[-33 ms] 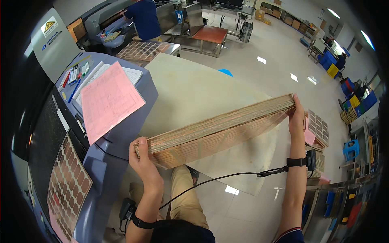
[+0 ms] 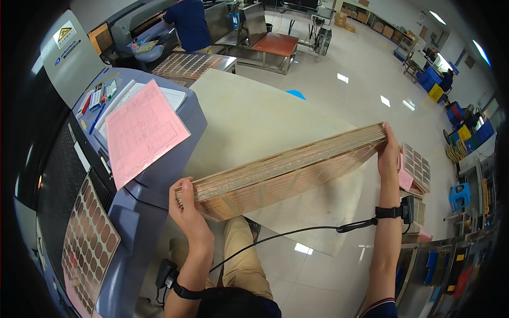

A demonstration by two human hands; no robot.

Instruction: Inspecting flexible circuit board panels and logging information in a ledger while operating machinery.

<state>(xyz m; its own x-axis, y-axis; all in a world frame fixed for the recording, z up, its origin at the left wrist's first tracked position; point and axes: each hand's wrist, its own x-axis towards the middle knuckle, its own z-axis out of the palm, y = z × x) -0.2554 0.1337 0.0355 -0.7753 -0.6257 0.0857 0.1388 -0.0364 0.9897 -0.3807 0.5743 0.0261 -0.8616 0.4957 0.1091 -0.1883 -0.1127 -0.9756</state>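
I hold a thick stack of thin copper-coloured panels [image 2: 286, 169] edge-up in front of me, tilted from lower left to upper right. My left hand [image 2: 185, 209] grips the stack's near left end, fingers wrapped over its edge. My right hand [image 2: 389, 153] clamps the far right end. Under the stack lies a large pale beige board [image 2: 254, 116]. A black strap with a cable sits on my right wrist [image 2: 395, 212], and a black band is on my left wrist.
A grey-blue machine [image 2: 132, 212] stands at my left, with a pink sheet [image 2: 140, 130], pens and a patterned panel [image 2: 87, 241] on it. Another person in blue [image 2: 186, 21] works at a far machine. More panel stacks [image 2: 416, 167] sit at right. Blue bins stand far right.
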